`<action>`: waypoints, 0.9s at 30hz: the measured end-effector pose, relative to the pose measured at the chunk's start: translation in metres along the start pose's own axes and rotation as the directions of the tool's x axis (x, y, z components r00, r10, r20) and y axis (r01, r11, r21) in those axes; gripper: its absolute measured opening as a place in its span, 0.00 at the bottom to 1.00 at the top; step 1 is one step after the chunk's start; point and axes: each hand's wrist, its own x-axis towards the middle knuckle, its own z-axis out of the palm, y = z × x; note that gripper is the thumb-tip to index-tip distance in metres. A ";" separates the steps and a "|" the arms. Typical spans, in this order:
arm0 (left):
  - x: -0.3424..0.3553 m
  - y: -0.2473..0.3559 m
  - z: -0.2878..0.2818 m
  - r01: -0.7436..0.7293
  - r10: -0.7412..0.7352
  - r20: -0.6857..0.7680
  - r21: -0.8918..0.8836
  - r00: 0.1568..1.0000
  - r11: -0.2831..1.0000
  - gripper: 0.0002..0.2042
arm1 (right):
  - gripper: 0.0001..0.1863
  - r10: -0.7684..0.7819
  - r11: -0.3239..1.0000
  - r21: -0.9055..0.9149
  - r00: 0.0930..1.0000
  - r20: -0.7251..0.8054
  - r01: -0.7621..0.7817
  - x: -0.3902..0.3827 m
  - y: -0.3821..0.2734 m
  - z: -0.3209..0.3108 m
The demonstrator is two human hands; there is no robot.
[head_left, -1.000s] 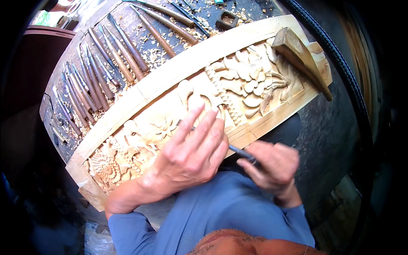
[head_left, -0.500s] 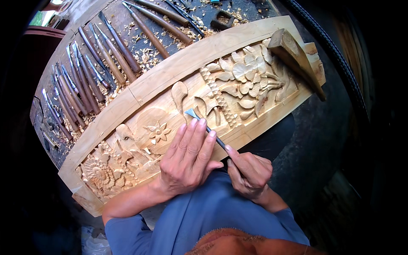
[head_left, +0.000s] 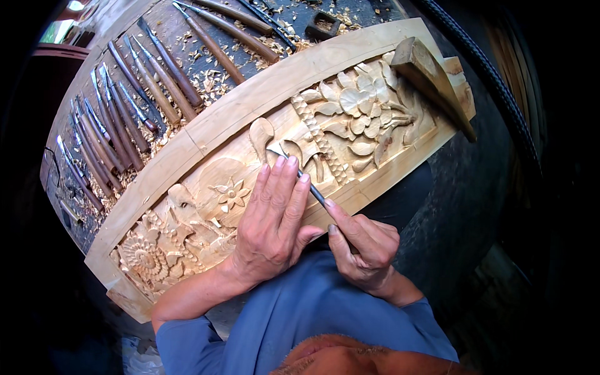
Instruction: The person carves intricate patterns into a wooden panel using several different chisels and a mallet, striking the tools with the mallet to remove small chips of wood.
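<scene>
A long curved wooden panel point(head_left: 250, 100) carved in relief lies slantwise before me. My right hand point(head_left: 365, 250) is closed around the handle of a chisel point(head_left: 312, 189) with a dark shaft and a flared, bright blade. The blade rests on the panel beside a carved rounded leaf point(head_left: 261, 134), left of a beaded band point(head_left: 319, 139). My left hand point(head_left: 272, 219) lies flat with its fingers stretched out, their tips over the chisel's shaft just behind the blade. A carved star-shaped flower point(head_left: 230, 194) sits left of those fingers.
A wooden mallet point(head_left: 431, 84) lies across the panel's right end. Several carving tools point(head_left: 125, 122) with wooden handles lie in a row beyond the panel, among wood shavings point(head_left: 212, 81). A small dark block point(head_left: 323, 26) stands at the back. A thick braided cable point(head_left: 494, 75) hangs at right.
The chisel blade has slid a little away from me over the panel, and both hands have moved slightly with it. The whole scene has shifted slightly in view.
</scene>
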 end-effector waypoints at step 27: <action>-0.043 -0.015 -0.021 0.015 -0.418 -0.178 -0.907 0.891 0.420 0.31 | 0.09 -0.779 0.563 -0.006 0.527 -0.339 0.827 0.073 -0.072 0.054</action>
